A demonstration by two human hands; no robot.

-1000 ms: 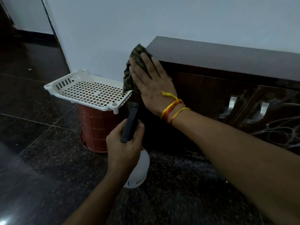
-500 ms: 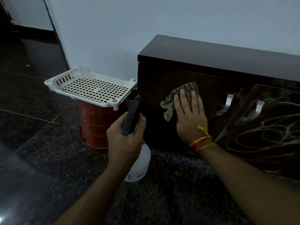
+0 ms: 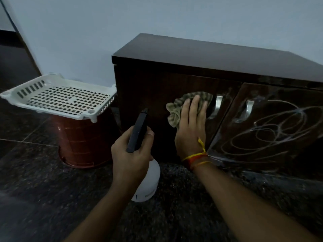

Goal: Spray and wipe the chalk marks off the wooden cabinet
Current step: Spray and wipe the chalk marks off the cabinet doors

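A dark wooden cabinet (image 3: 209,55) stands against the wall. White chalk scribbles (image 3: 276,130) loop across its right door. My right hand (image 3: 191,130) presses a striped green cloth (image 3: 181,105) flat against the left door, fingers straight, just left of a metal handle (image 3: 215,107). My left hand (image 3: 131,152) grips the neck of a white spray bottle (image 3: 148,186) with a black nozzle (image 3: 138,131) that points up at the cabinet's left door.
A white perforated plastic tray (image 3: 57,98) rests on an upturned red-brown bucket (image 3: 83,144) left of the cabinet. A second metal handle (image 3: 245,110) is on the right door. The floor (image 3: 35,189) is dark polished stone.
My right hand and the cloth have moved from the cabinet's upper left corner down and right across the left door, toward its handle. My left hand keeps hold of the bottle.
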